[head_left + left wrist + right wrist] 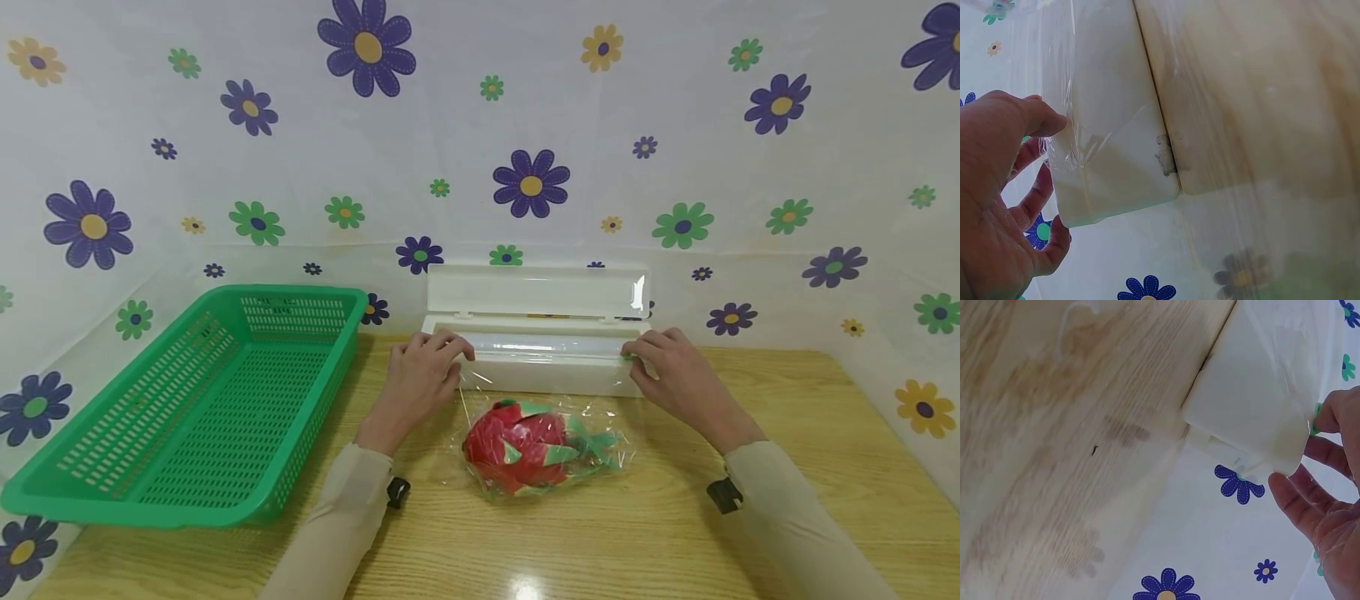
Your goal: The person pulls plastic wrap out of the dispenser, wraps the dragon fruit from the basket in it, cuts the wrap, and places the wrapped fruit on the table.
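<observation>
A long white cling film box [547,379] stands with its lid raised and a roll of clear film [540,344] inside. Film runs from it over a red and green dragon fruit [517,450], which looks wrapped in clear plastic. At the box's left end, my left hand [423,375] pinches the film's edge; the bunched film [1072,140] shows by the thumb in the left wrist view. My right hand [678,379] is at the other end, its fingertips pinching a small green slider [1316,419] on the box's edge. Its grip is partly hidden.
A green plastic basket [180,518] with slotted walls stands to the left on the wooden table [600,542]. Behind the box hangs a white cloth [420,142] printed with flowers. The raised lid [536,292] reaches up close against it.
</observation>
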Demonstrator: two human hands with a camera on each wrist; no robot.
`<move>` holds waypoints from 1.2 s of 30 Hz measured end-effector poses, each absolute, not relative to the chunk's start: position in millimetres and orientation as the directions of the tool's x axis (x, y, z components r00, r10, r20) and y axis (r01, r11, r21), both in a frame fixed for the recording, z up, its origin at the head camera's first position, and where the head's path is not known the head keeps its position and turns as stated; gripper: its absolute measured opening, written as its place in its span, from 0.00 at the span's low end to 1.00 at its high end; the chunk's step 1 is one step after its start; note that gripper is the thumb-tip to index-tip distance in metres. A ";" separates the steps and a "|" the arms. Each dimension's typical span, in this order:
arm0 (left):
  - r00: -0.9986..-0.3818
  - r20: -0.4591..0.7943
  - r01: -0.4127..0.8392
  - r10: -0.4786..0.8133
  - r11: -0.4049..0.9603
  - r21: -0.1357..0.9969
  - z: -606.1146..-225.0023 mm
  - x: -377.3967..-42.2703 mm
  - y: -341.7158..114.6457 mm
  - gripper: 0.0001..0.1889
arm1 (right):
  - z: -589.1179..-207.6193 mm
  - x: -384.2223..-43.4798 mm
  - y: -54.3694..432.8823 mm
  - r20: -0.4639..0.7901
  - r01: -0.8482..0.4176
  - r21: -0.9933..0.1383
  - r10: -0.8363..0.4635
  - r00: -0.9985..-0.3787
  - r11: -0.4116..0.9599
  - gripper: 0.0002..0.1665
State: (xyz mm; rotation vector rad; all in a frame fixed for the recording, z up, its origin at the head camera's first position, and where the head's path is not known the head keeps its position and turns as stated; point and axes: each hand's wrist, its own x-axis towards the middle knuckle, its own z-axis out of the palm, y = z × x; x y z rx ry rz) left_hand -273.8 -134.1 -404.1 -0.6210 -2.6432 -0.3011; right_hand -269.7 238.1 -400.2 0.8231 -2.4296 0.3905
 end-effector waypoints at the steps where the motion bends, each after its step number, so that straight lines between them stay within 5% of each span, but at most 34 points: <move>1: -0.819 0.433 0.465 0.377 0.878 0.115 -404.1 -273.8 -134.0 0.09 | -400.1 -269.5 238.2 0.578 -0.633 -0.090 -0.477 -0.662 0.769 0.09; 36: -0.829 0.417 0.466 0.374 0.873 0.145 -404.1 -274.1 -134.5 0.09 | -399.1 -269.8 241.3 0.611 -0.657 -0.086 -0.481 -0.628 0.749 0.10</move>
